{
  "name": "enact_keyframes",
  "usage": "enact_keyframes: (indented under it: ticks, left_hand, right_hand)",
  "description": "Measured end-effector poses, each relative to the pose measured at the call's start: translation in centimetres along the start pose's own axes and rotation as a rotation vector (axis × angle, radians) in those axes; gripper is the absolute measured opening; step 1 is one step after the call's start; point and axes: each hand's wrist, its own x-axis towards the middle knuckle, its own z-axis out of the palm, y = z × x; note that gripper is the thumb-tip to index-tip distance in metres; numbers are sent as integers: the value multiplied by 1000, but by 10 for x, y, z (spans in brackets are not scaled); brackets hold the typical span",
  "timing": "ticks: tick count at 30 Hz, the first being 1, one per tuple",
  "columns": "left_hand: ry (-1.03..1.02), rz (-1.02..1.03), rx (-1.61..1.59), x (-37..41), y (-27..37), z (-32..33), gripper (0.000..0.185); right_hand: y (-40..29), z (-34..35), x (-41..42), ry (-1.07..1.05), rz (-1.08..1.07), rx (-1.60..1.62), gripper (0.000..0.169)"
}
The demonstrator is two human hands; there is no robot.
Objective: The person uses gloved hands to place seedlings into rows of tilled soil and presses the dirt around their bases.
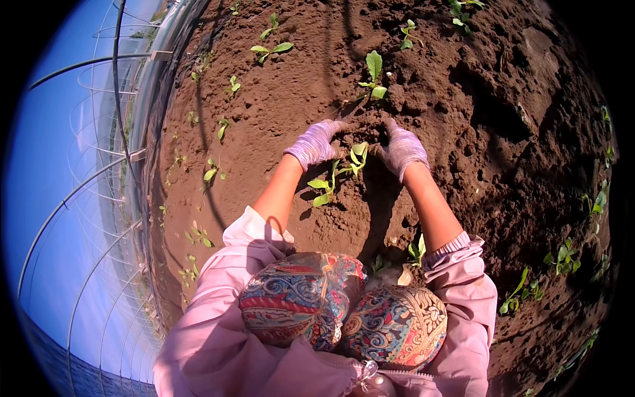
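Both my hands wear purple-and-white knit gloves with soil-caked fingers. My left hand (317, 142) rests at the brown soil (258, 124), its thumb and fingers apart. Opposite it, my right hand (403, 148) also touches the soil with thumb and fingers spread. A mound of loose soil (362, 126) lies between them. Just below the thumbs stands a light-green leafy seedling (358, 158). Another seedling (322, 188) leans beside it, below my left hand. Beyond my fingertips grows a larger seedling (374, 74). The fingertips are partly hidden by soil.
My knees in patterned trousers (302, 297) are bent at the bed, with a seedling (417, 249) close by. Small seedlings (210, 171) dot the left side. A dark hollow (496, 109) lies at right. Greenhouse hoops (74, 191) and rolled plastic film (166, 44) line the left edge.
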Motion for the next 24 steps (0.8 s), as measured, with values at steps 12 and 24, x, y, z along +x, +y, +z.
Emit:
enact_keyframes:
  ticks: [12,24]
  left_hand:
    - [97,-60,-39,28,6,28,36]
    - [-94,2,214,-1,6,7,83]
  right_hand:
    - [-6,-8,13,-90,76,49,60]
    - [13,5,-60,109,4,-169,74]
